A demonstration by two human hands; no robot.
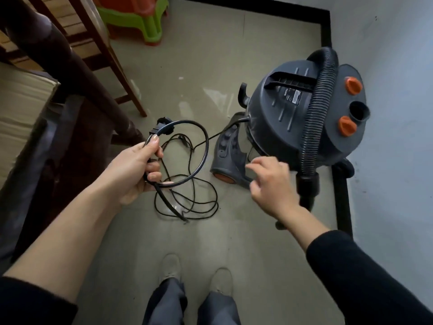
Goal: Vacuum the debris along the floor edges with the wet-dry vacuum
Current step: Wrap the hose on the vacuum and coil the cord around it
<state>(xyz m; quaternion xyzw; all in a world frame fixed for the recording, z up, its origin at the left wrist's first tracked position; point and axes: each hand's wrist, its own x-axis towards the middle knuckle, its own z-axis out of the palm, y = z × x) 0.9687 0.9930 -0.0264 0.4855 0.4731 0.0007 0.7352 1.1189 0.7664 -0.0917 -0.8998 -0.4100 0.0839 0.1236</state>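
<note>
A: Beside the pale wall [398, 71], is that the round grey wet-dry vacuum [276, 109]?
B: Yes, ribbed hose [319, 102] draped over it. My left hand [138, 167] grips a loop of smooth black cord [207, 146]; my right hand [271, 184] hovers loose-fingered, holding nothing.

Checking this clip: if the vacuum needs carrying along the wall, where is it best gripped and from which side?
Probably the carry handle across the top of the vacuum, from above: a raised bar with a finger slot beneath. The hose drapes beside it. The right hand is free; the left hand grips the power cord.
</note>
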